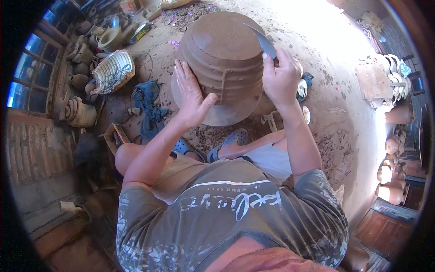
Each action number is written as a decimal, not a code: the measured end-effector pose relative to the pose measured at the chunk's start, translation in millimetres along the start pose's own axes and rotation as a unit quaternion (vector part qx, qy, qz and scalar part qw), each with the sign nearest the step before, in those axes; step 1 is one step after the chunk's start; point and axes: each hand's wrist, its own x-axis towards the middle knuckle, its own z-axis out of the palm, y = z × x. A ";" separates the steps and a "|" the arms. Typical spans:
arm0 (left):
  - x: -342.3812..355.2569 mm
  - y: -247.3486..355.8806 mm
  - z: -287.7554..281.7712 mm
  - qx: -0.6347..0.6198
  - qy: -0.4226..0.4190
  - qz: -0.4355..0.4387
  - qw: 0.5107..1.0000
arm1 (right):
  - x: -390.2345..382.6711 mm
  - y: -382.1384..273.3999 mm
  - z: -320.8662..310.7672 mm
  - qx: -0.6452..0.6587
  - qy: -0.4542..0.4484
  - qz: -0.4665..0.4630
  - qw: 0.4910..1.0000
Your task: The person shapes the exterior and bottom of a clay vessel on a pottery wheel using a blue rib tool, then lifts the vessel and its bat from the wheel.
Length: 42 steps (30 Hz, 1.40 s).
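Note:
In front of me a large brown clay pot (226, 54) stands with its flat, closed side up, on a round wheel head (233, 117). Ridges run around its wall, with a raised vertical seam on the near side. My left hand (192, 93) lies flat against the pot's left wall, fingers stretched and thumb apart. A thin grey metal blade (265, 44), pointed at its far end, is pinched in my right hand (281, 75) at the upper right edge of the pot. The blade's tip reaches over the rim of the flat top. Its grip end is hidden by my fingers.
Loose clay (195, 18) lies on the floor behind the pot. To the left are a dark blue cloth (147, 106), a ribbed pale container (113, 72) and several pots along the wall. A board (374, 81) and stacked clay pots (392, 192) stand at the right.

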 end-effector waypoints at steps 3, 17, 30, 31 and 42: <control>-6.4 10.3 7.5 0.030 -0.006 -0.010 0.999 | -9.1 -9.4 4.5 -0.018 0.016 -0.037 0.999; -9.1 50.7 -35.8 -0.238 0.032 0.027 0.970 | -66.3 -74.9 6.3 0.312 -0.150 0.020 0.938; 34.2 -25.3 -16.1 0.018 0.021 0.047 0.999 | 24.1 14.0 -2.2 0.064 -0.025 0.063 0.996; 31.3 -22.5 -13.1 0.030 0.028 0.041 0.998 | 22.2 14.5 -0.5 0.068 -0.020 0.053 0.996; -6.9 49.6 43.0 0.083 0.086 -0.028 0.992 | 8.1 -1.2 -1.1 0.071 -0.014 0.023 0.997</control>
